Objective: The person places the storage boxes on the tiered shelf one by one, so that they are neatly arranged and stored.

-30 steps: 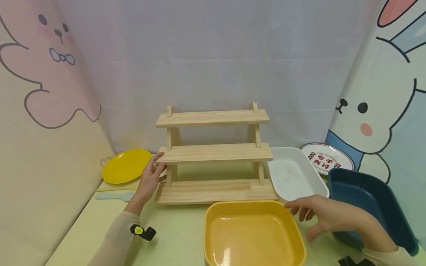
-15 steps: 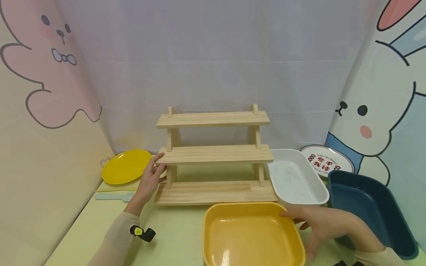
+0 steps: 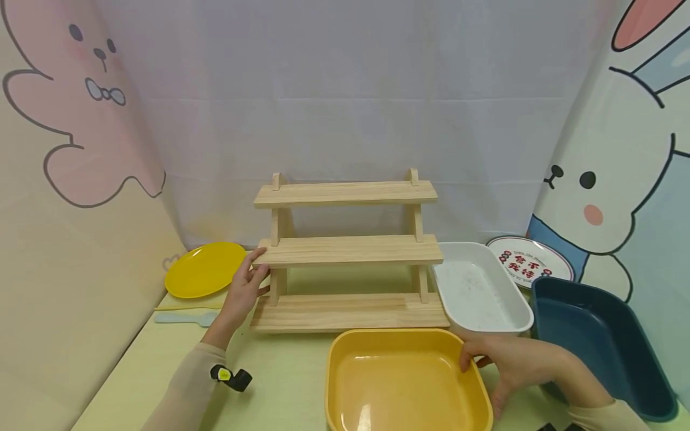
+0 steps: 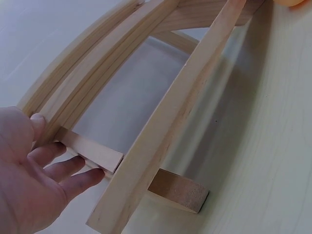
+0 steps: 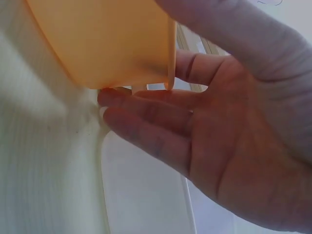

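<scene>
Yellow tray [image 3: 406,383] on the near side of the desk [image 3: 286,389], right before a three-tier wooden stand [image 3: 350,250]. Your right grip [image 3: 523,362] is curled over its right rim, probably because that edge offers a handhold. Your left grip [image 3: 242,293] holds the left end of the stand's middle board, seemingly to steady it. Only bare floor shows in the tray's visible part. To the right, the white dish [image 3: 485,290] shows faint marks but no items; your right arm partly hides the blue bin [image 3: 598,335].
</scene>
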Available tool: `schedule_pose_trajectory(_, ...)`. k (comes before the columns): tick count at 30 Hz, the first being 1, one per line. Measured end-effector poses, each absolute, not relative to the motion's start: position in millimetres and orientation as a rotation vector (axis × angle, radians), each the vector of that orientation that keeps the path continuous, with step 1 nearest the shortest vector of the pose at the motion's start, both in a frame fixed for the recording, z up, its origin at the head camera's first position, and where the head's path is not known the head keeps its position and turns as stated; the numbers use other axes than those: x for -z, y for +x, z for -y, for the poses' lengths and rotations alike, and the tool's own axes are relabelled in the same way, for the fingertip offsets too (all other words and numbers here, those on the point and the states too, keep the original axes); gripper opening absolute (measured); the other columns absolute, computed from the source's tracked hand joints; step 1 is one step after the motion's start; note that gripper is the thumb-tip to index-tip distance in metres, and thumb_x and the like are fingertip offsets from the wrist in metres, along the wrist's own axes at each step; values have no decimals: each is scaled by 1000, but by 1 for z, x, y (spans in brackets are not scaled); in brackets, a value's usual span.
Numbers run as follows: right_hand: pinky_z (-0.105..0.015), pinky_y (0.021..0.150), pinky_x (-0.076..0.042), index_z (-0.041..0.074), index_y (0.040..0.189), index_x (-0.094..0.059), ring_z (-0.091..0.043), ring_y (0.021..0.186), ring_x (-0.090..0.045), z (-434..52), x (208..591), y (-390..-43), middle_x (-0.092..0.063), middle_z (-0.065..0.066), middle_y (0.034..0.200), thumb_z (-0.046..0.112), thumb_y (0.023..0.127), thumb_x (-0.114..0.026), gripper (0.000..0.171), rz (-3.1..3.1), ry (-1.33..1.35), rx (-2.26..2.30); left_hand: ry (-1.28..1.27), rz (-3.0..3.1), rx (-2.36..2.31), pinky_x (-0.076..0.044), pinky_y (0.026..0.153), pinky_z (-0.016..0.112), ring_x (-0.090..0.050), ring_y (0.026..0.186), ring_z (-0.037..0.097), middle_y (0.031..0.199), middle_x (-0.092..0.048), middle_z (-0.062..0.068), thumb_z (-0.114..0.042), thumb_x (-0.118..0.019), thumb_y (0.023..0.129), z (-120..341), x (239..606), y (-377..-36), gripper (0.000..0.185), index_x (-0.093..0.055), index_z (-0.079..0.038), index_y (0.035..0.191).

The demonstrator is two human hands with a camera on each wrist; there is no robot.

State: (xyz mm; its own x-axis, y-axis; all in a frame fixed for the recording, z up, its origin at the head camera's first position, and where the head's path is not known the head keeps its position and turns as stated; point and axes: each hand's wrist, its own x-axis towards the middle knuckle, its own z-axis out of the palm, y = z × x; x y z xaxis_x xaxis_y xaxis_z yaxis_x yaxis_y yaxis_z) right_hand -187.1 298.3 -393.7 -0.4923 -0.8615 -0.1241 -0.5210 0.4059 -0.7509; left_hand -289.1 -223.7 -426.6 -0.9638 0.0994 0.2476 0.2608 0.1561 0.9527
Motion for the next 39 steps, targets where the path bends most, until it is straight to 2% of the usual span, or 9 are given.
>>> schedule_pose_trajectory(9, -31, 94, -54, 23, 102, -60, -21, 124, -51, -297, 389, -181, -26, -32, 155, 31, 76, -89, 40, -2219, -1154, 906, -362, 2304, 1911, -43, 98, 63, -39, 138, 44, 151, -34, 26, -30, -45, 108, 226, 428, -291, 53, -28, -17, 157)
schedule_pose_trajectory(14, -27, 98, -50, 25, 98, -61, -28, 130, -52, -295, 385, -179, -27, -32, 156, 29, 78, -87, 33, -2243, -1157, 922, -362, 2309, 1896, -45, 96, 62, -40, 137, 43, 152, -34, 25, -33, -46, 108, 226, 429, -292, 53, -29, -18, 156)
schedule_pose_trajectory(19, -25, 99, -48, 22, 98, -61, -21, 123, -56, -294, 385, -178, -26, -32, 156, 28, 78, -87, 33, -2233, -1145, 932, -362, 2302, 1898, -46, 96, 62, -42, 136, 43, 151, -34, 25, -34, -47, 107, 226, 428, -291, 54, -30, -18, 156)
schedule_pose_trajectory(23, -24, 86, -50, 4, 141, -46, -9, 98, -61, -292, 386, -179, -61, -9, 124, 29, 76, -89, 81, -2214, -1134, 929, -362, 2301, 1903, -46, 96, 61, -42, 136, 42, 147, -38, 26, -34, -47, 107, 226, 428, -291, 54, -30, -19, 156)
schedule_pose_trajectory(26, -29, 75, -49, -6, 155, -13, -8, 85, -61, -291, 389, -179, -59, 8, 90, 30, 76, -89, 116, -2203, -1143, 929, -359, 2305, 1904, -46, 96, 61, -42, 136, 42, 147, -38, 26, -34, -47, 107, 226, 428, -291, 54, -30, -19, 156)
schedule_pose_trajectory(27, -29, 74, -49, -7, 155, -13, -8, 83, -60, -291, 389, -178, -58, 9, 90, 31, 75, -89, 117, -2208, -1153, 926, -356, 2305, 1904, -46, 96, 61, -42, 136, 43, 147, -38, 26, -34, -47, 107, 226, 428, -291, 53, -30, -19, 156)
schedule_pose_trajectory(31, -26, 81, -50, 4, 137, -49, -11, 98, -58, -290, 391, -176, -58, -13, 129, 33, 76, -88, 78, -2240, -1193, 912, -359, 2305, 1901, -45, 96, 61, -41, 136, 44, 148, -36, 26, -33, -46, 107, 227, 428, -292, 53, -30, -19, 156)
schedule_pose_trajectory(34, -24, 87, -49, 17, 101, -57, -16, 113, -52, -290, 392, -174, -26, -33, 155, 34, 77, -88, 43, -2250, -1206, 916, -365, 2308, 1903, -45, 96, 62, -41, 136, 44, 149, -36, 26, -31, -46, 108, 227, 428, -292, 52, -30, -19, 156)
schedule_pose_trajectory(39, -25, 87, -49, 20, 94, -52, -20, 119, -48, -290, 393, -173, -11, -35, 159, 35, 77, -86, 41, -2247, -1234, 916, -365, 2309, 1903, -45, 96, 62, -42, 136, 43, 150, -36, 26, -31, -46, 108, 226, 429, -292, 52, -30, -19, 156)
